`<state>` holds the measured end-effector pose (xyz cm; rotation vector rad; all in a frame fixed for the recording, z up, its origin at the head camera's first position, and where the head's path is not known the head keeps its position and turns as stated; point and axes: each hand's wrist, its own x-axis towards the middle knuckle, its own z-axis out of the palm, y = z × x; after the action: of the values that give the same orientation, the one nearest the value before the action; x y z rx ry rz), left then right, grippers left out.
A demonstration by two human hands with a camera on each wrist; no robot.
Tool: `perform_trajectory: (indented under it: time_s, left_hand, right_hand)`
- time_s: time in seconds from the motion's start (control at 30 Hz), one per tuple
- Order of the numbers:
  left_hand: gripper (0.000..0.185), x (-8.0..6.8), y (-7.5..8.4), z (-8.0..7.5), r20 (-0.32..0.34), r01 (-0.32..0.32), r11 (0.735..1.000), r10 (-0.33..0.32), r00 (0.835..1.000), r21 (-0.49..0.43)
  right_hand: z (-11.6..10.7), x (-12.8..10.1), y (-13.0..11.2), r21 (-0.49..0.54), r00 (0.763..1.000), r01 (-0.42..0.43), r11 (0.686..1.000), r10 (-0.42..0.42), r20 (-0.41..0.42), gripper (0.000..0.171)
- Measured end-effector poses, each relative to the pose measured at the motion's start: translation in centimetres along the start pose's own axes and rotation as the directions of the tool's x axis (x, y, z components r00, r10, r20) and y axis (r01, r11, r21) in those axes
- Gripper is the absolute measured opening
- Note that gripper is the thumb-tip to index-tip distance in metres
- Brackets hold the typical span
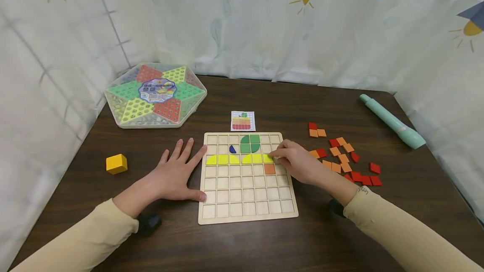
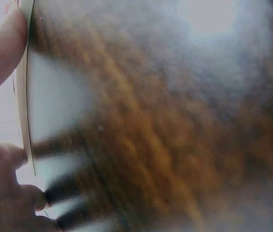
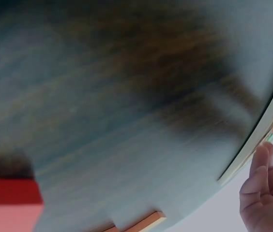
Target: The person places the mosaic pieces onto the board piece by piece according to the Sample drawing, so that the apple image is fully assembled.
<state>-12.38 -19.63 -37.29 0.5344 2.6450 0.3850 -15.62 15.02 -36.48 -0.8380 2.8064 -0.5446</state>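
My left hand [image 1: 175, 177] lies with fingers spread at the left side of the wooden grid board [image 1: 242, 196]. Its index fingertip and thumb rest on the board's edge. At the upper right, my right hand [image 1: 298, 160] has curled fingers and pinches the rightmost yellow tile [image 1: 267, 158], whose right side they cover. More yellow tiles [image 1: 223, 159] fill that row, some with rounded corners. Just below the pinched tile sits an orange square tile [image 1: 269, 169]. Green tiles [image 1: 250, 143] and a dark blue half-round tile [image 1: 232, 149] occupy cells above.
A small pattern card [image 1: 243, 121] lies behind the board. Loose orange tiles [image 1: 334, 151] and red tiles [image 1: 365, 180] scatter to the right. Farther out are a mint-green tube [image 1: 393, 121], a hexagonal game box [image 1: 156, 95] and a yellow block [image 1: 116, 164].
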Motion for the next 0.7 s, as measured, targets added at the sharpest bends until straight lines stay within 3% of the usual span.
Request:
perform_trajectory:
  time_s: [0.17,0.33,0.53,0.7]
  left_hand:
    - [0.128,0.0,0.0,0.0,0.002,-0.002,1.000,0.002,1.000,-0.002]
    - [0.128,0.0,0.0,0.0,-0.001,-0.005,1.000,0.005,1.000,-0.002]
    - [0.127,0.0,0.0,-0.2,-0.009,-0.009,1.000,0.009,1.000,0.006]
    - [0.128,0.0,0.0,-0.2,-0.006,-0.008,1.000,0.008,1.000,0.006]
  right_hand:
    - [-0.2,-0.4,0.5,0.014,1.000,0.002,1.000,-0.002,-0.026,0.026]
    - [-2.0,-1.5,2.2,0.022,0.997,-0.005,1.000,0.007,-0.082,0.023]
    - [-4.9,-3.8,5.7,0.046,0.986,-0.153,0.987,0.155,-0.060,0.025]
    - [-5.4,-4.9,7.8,0.022,0.974,-0.226,0.974,0.226,-0.005,0.023]
